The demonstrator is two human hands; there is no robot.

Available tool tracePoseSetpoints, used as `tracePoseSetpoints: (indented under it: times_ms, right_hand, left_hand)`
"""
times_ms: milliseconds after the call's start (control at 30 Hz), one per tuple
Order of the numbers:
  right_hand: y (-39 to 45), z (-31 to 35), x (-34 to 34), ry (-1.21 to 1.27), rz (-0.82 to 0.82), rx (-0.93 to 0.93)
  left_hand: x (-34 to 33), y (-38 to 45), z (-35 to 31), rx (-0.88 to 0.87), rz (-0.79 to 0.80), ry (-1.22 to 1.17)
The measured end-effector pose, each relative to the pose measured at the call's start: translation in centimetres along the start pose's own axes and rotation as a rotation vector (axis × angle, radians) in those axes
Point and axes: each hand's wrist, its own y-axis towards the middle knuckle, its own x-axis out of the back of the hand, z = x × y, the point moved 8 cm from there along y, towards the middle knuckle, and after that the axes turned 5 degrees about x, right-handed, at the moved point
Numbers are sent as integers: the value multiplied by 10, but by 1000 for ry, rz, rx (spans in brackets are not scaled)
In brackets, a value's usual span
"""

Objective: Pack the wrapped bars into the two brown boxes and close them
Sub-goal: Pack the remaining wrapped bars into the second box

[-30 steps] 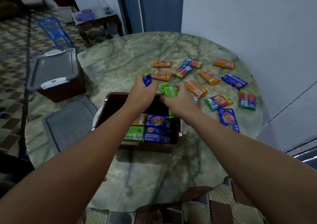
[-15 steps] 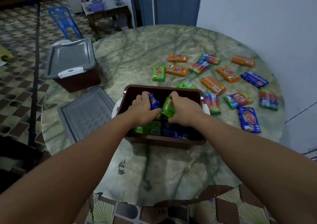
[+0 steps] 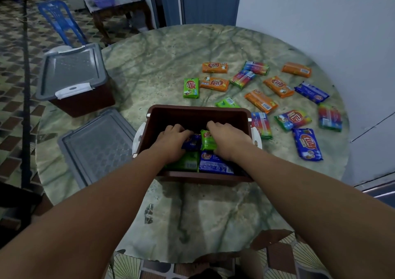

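An open brown box (image 3: 192, 113) stands at the middle of the round marble table (image 3: 162, 62). Both hands are down inside it. My left hand (image 3: 172, 142) holds a blue wrapped bar (image 3: 193, 143). Beside it my right hand (image 3: 229, 136) holds a green wrapped bar (image 3: 207, 139). A green bar (image 3: 186, 163) and a blue bar (image 3: 213, 164) lie packed at the near end of the box. Several loose bars (image 3: 277, 86) in orange, blue, green and rainbow wrappers lie scattered on the table to the right. A second brown box (image 3: 85, 100) with its grey lid (image 3: 70, 70) on stands at the table's left edge.
A loose grey lid (image 3: 96, 146) lies flat on the table left of the open box. A white wall (image 3: 320, 22) runs close along the table's right side. A blue plastic chair (image 3: 58, 20) and a small wooden table (image 3: 119, 7) stand on the tiled floor beyond.
Both hands came back from the loose bars, each with one bar, and lowered them into the open box. The view tilted down and moved nearer.
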Motion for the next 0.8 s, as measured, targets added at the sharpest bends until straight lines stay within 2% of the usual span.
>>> tracePoseSetpoints:
  times_ms: [200, 500, 800]
  right_hand:
    - [1, 1, 0, -81, -48, 16]
    - [-6, 5, 6, -121, -104, 1]
    - [-7, 4, 5, -139, -120, -20]
  left_hand:
    - [1, 0, 7, 5, -87, -158]
    - [2, 4, 2, 24, -154, -119]
    - [3, 5, 1, 8, -123, -45]
